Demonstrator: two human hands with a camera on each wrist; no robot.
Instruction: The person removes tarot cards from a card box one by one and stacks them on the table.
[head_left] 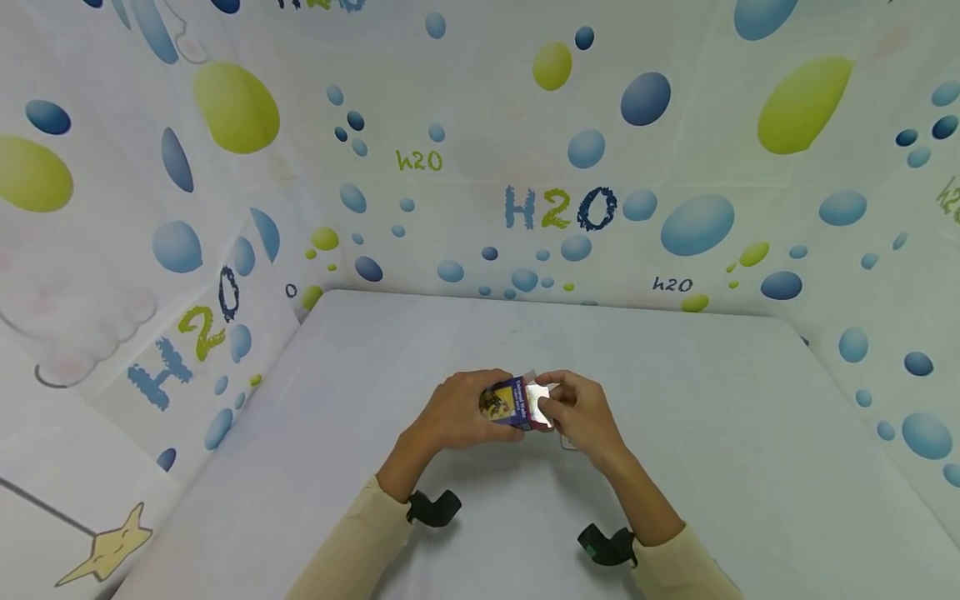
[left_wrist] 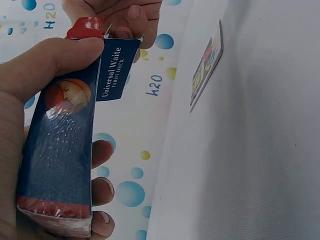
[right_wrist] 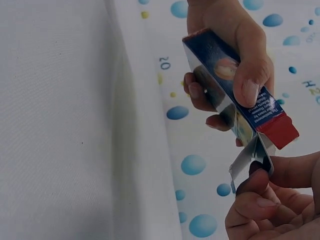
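Observation:
A blue and red tarot card box (head_left: 510, 403), marked "Universal Waite Tarot Deck", is raised above the table. My left hand (head_left: 461, 412) grips it along its length, thumb on the narrow side with the moon face and fingers round the opposite side. The box's end is open: a lid flap (left_wrist: 117, 70) stands out, and a red side flap (right_wrist: 280, 131) sticks out beside it. My right hand (head_left: 592, 417) pinches the flap at the open end between thumb and fingers. Whether cards are inside cannot be seen.
On the white table (head_left: 420, 342) lies a flat, colourful card or thin stack of cards (left_wrist: 206, 67), mostly hidden behind my right hand in the head view. A cloth backdrop (head_left: 480, 108) with blue and green drops surrounds the table. Dark cameras are strapped to both wrists.

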